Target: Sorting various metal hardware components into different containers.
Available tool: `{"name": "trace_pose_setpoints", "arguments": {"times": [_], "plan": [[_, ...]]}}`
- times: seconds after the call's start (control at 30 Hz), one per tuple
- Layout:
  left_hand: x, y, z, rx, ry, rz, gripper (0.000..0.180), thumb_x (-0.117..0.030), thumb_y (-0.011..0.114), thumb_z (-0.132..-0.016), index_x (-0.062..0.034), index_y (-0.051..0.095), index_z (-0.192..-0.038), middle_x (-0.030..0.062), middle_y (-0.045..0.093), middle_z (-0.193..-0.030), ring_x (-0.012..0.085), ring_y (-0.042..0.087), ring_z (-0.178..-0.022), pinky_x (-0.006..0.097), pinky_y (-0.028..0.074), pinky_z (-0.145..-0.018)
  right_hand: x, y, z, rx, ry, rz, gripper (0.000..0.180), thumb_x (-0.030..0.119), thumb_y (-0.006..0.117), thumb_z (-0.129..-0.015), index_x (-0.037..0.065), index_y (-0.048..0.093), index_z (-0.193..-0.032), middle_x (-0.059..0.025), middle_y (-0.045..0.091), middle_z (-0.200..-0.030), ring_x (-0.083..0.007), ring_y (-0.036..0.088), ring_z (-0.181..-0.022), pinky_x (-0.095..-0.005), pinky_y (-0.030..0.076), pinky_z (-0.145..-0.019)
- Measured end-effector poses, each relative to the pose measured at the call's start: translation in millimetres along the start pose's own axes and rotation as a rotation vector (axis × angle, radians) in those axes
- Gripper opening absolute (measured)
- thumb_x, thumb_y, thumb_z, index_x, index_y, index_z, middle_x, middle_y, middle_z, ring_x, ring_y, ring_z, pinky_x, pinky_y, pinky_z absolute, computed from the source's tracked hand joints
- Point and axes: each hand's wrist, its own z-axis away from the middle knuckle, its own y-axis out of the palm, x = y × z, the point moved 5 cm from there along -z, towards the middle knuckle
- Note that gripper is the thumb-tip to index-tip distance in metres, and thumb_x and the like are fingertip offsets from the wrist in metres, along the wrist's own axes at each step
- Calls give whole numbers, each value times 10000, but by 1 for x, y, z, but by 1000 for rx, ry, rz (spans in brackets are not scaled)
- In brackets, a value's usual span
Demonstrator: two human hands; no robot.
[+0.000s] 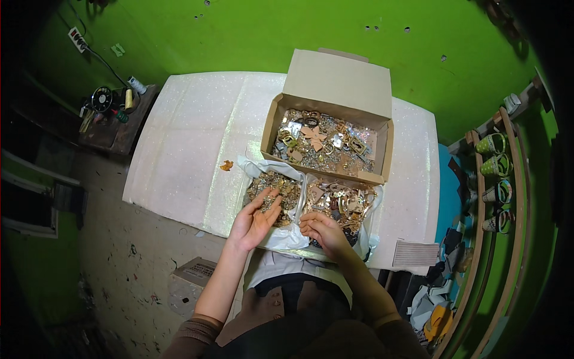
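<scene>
Two hands at worktop (179,155) near edge, 6 o'clock: left hand (254,222) spread over open bag (272,190); right hand (323,232) pinching trinket, second bag (341,200). One box (327,140) at 12; bare worktop toward 9.

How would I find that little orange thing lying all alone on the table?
Start at the big white sparkly table against the green wall. Find the open cardboard box full of shiny metal bits, then look left of its near corner. There lies the small orange scrap, alone on the bare cloth, just up and left of the person's left hand; everything else small sits in piles.
</scene>
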Motion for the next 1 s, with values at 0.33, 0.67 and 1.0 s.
{"name": "trace_pose_setpoints", "arguments": {"times": [0.33, 0.67, 1.0], "plan": [[-22, 8, -4, -134, -32, -583, 536, -20, 358, -894, -48, 127, -1377, 166, 327, -1349, 271, 383, -1207, 362, 387, -967, -8, -2, 9, -237, -33, -59, 156, 87, 483, -854, 6, 561, -962, -61, 577, -862, -143, 566, -792, -261, 458, -771], [-43, 16, 0, 115, -237, -478, 511, -287, 332, -929, -115, 185, -1388, 131, 240, -1395, 264, 423, -1121, 410, 387, -930, -3, 34, -7, -255, -126, -65, 165, 97, 480, -864, 11, 545, -989, -61, 576, -882, -137, 562, -808, -255, 453, -767], [-55, 11, 5, 207, -350, -448, 575, -429, 316, -911, -169, 156, -1398, 81, 224, -1409, 275, 418, -1148, 456, 357, -949, 14, 141, -15, -194, -905, 1188, 358, 163, 464, -842, -12, 479, -1155, -187, 486, -1160, -359, 423, -1120, -410, 325, -959]]}}
